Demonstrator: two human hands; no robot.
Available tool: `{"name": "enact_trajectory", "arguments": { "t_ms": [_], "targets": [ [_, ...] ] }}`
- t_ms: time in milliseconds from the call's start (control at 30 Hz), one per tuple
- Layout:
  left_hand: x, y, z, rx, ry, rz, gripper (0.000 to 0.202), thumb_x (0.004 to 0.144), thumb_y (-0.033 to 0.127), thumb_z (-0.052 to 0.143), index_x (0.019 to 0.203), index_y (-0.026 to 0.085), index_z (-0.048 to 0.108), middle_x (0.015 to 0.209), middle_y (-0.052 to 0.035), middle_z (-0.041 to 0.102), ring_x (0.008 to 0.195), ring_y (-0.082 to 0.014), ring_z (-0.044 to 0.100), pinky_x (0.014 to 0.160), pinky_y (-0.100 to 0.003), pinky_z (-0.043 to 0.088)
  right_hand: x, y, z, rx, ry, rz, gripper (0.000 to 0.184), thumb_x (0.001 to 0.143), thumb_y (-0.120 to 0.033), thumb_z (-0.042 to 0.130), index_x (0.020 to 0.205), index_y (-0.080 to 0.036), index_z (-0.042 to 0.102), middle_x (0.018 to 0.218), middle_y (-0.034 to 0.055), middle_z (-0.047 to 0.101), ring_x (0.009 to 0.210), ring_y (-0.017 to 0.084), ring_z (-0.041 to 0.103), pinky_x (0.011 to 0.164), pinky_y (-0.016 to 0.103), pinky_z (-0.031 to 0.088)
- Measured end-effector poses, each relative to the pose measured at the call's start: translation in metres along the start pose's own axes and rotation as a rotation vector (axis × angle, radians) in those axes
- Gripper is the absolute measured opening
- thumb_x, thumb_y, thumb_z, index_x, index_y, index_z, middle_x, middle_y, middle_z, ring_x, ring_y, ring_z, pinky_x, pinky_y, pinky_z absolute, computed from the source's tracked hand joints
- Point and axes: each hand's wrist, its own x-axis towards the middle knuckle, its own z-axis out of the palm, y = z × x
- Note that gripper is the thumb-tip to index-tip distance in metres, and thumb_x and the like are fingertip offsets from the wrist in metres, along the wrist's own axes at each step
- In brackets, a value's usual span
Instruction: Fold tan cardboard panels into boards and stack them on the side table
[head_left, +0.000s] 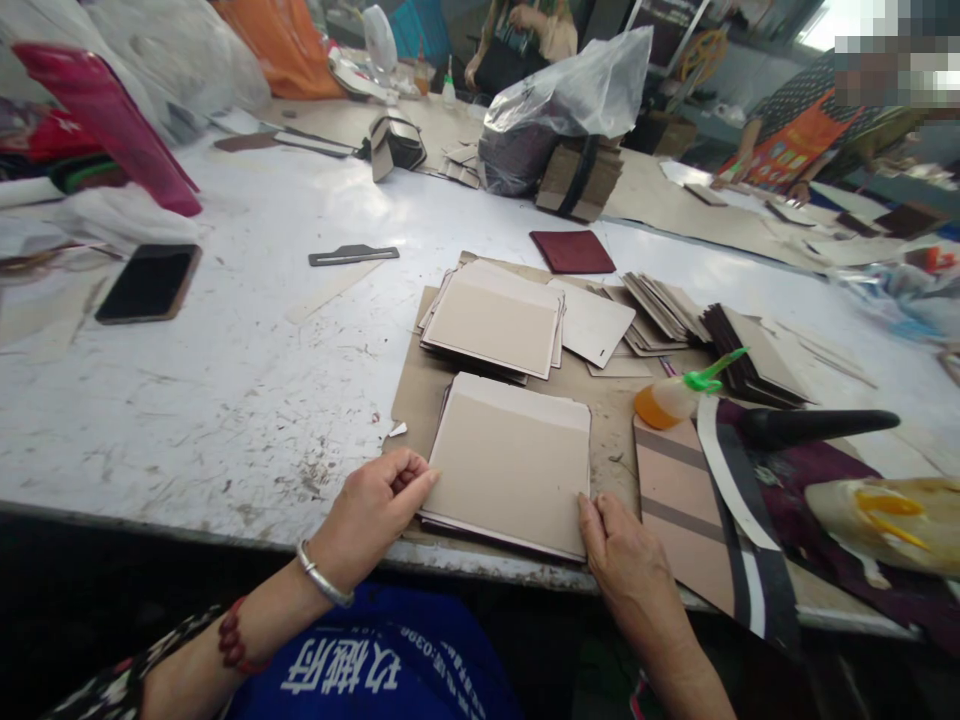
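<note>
A stack of flat beige panels (510, 470) with dark edges lies at the table's front edge. My left hand (379, 505), wearing a silver bangle, is closed with thumb and forefinger at the left edge of the top panel. At the right edge, my right hand (626, 545) pinches the same panel near its front corner. Just behind sits a second beige stack (495, 315), slightly fanned. Both stacks rest on a brown cardboard sheet (416, 390). A glue bottle (667, 400) with orange liquid and a green nozzle stands to the right.
Farther right lie striped brown pieces (682, 510), a yellowish container (885, 520) and dark-edged panels (757, 355). A dark red piece (572, 252) and a grey template (352, 255) lie behind. A phone (150, 283) is at left. Co-workers, one in an orange apron (799, 140), stand across the table.
</note>
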Motion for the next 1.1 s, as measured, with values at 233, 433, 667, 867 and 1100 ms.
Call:
{"name": "enact_trajectory", "arguments": {
  "t_ms": [233,433,667,867,1100],
  "targets": [
    [0.000,-0.004,0.002,-0.009,-0.001,0.000,0.029,0.076,0.044,0.044,0.065,0.017,0.049,0.058,0.0025,0.045,0.057,-0.0125,0.043,0.056,-0.023,0.033,-0.004,0.003,0.009,-0.037,-0.037,0.003,0.040,0.093,-0.034,0.014,0.069,-0.019,0.042,0.057,0.0020,0.050,0.047,0.015,0.052,0.045,0.026,0.035],
    [0.000,-0.005,0.003,-0.018,0.005,-0.003,0.029,0.075,0.043,0.043,0.064,0.017,0.048,0.057,0.0021,0.044,0.057,-0.0132,0.042,0.056,-0.023,0.032,-0.006,0.004,0.015,-0.069,-0.018,0.018,0.041,0.093,-0.034,0.018,0.067,-0.018,0.046,0.057,0.0029,0.051,0.045,0.015,0.052,0.042,0.026,0.036],
    [-0.001,-0.001,0.004,-0.063,0.030,-0.015,0.024,0.074,0.038,0.044,0.063,0.017,0.048,0.057,0.0015,0.044,0.057,-0.0135,0.042,0.056,-0.024,0.032,-0.011,0.033,0.027,-0.241,0.093,-0.397,0.031,0.085,-0.006,0.025,0.085,-0.016,0.054,0.069,0.0059,0.057,0.051,0.012,0.055,0.043,0.020,0.041],
    [-0.001,0.000,0.005,-0.092,0.053,-0.006,0.022,0.074,0.035,0.043,0.064,0.016,0.048,0.058,0.0017,0.044,0.057,-0.0130,0.042,0.056,-0.024,0.032,-0.009,0.050,0.034,-0.391,0.170,-0.672,0.027,0.080,-0.002,0.033,0.098,-0.012,0.051,0.076,0.0098,0.057,0.060,0.014,0.056,0.046,0.018,0.045],
    [-0.001,-0.002,0.002,-0.086,0.029,0.001,0.021,0.074,0.034,0.044,0.063,0.016,0.048,0.056,0.0019,0.044,0.056,-0.0125,0.042,0.055,-0.023,0.032,-0.011,0.047,0.033,-0.184,-0.072,-0.398,0.023,0.087,-0.015,0.032,0.089,-0.018,0.055,0.069,0.0045,0.052,0.055,0.011,0.052,0.044,0.018,0.039]
  ]
}}
